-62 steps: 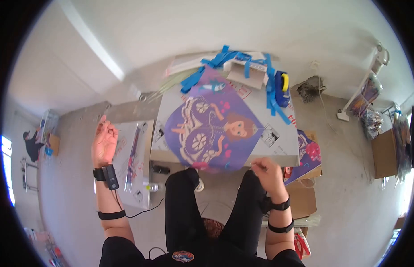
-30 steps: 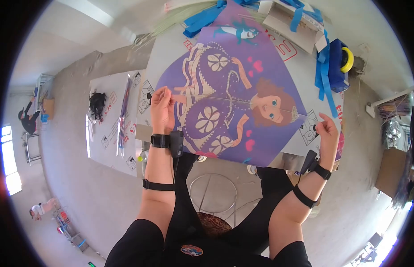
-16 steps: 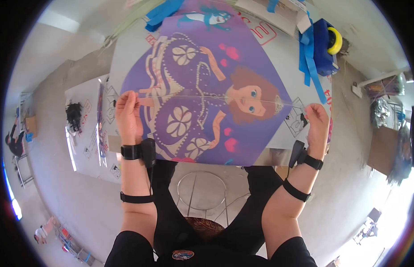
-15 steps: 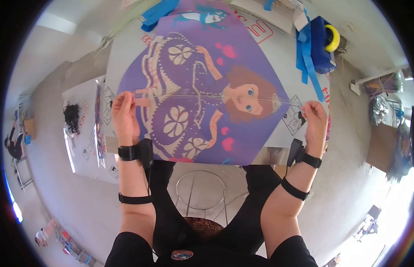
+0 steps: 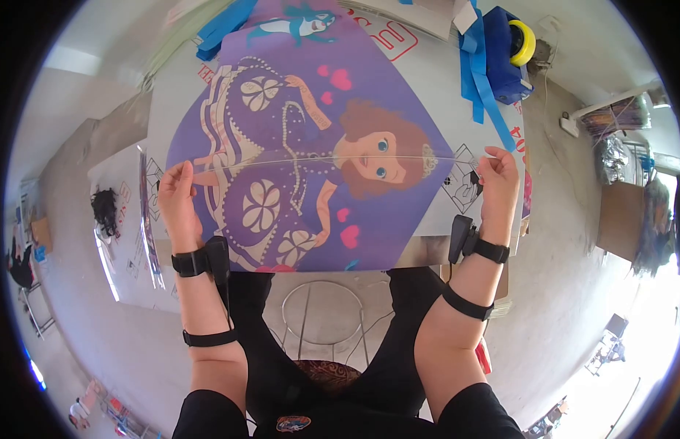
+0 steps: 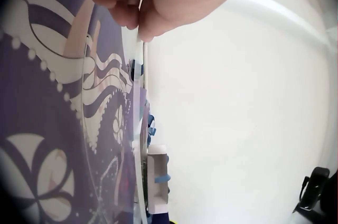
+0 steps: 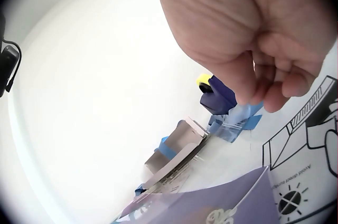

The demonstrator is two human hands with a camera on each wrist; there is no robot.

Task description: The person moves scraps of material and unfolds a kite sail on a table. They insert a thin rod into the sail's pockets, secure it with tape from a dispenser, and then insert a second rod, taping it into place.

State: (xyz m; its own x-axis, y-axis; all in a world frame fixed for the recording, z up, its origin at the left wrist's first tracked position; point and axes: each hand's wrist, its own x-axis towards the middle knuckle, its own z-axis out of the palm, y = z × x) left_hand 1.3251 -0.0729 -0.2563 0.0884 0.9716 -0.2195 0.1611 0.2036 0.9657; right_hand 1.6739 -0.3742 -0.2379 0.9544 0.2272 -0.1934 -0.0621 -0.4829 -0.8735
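Observation:
A purple diamond-shaped sheet [image 5: 318, 234], printed with a princess in a gown, lies on the grey-white board of the table [image 5: 449, 95]. Across its middle runs a thin pale line [image 5: 398, 156], like a slim rod or cord, from hand to hand. My left hand [image 5: 179, 201] pinches near its left end, over the sheet's left edge; the left wrist view shows thumb and fingertips together. Just past the sheet's right corner, my right hand [image 5: 498, 179] has thumb and forefinger together at the other end. In the right wrist view my fingers [image 7: 248, 84] hover over the printed board.
Blue strips [image 5: 479, 88], an open white box [image 5: 413, 14] and a blue object with a yellow ring [image 5: 521, 42] sit at the back. A lower board [image 5: 124, 197] with a black tangle [image 5: 104, 208] stands left. A round metal stool frame [image 5: 321, 313] is below the table edge.
My hands have come over the sheet from wide apart on either side, the pale line spanning between them. The view has shifted closer to the table, and the sheet appears further left.

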